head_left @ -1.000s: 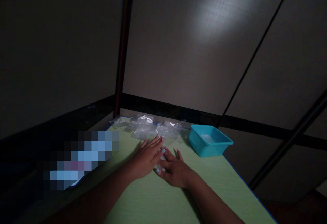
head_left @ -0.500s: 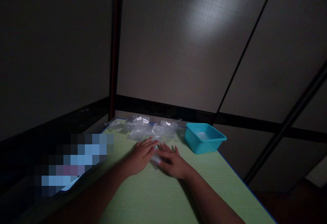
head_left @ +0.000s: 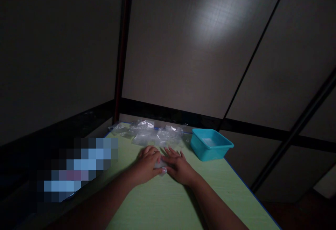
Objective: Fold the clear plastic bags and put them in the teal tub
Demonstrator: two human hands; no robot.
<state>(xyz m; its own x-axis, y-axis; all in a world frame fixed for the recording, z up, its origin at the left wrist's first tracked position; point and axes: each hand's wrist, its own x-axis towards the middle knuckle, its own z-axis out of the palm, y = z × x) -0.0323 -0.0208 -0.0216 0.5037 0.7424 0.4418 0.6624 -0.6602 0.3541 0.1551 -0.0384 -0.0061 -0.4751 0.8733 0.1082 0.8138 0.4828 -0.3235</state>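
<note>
A small clear plastic piece [head_left: 159,164] lies on the green table [head_left: 149,202] between my two hands. My left hand [head_left: 148,163] is at its left side, fingers curled and thumb reaching across its near edge, closed on the plastic. From the right, my right hand [head_left: 178,165] rests over its edge with fingers spread and lying fairly flat. The two thumbs come close together at the near side of the plastic. Much of the piece is hidden under the fingers.
Crumpled clear plastic bags [head_left: 147,134] lie along the table's far edge. A turquoise basket [head_left: 212,149] stands at the far right with something pale inside. A pixelated bright object [head_left: 81,169] is at the left edge. Dark panelled walls rise behind.
My left hand has gone from flat, stretched fingers to curled ones, its thumb now across the near edge of the plastic. My right hand has barely moved.
</note>
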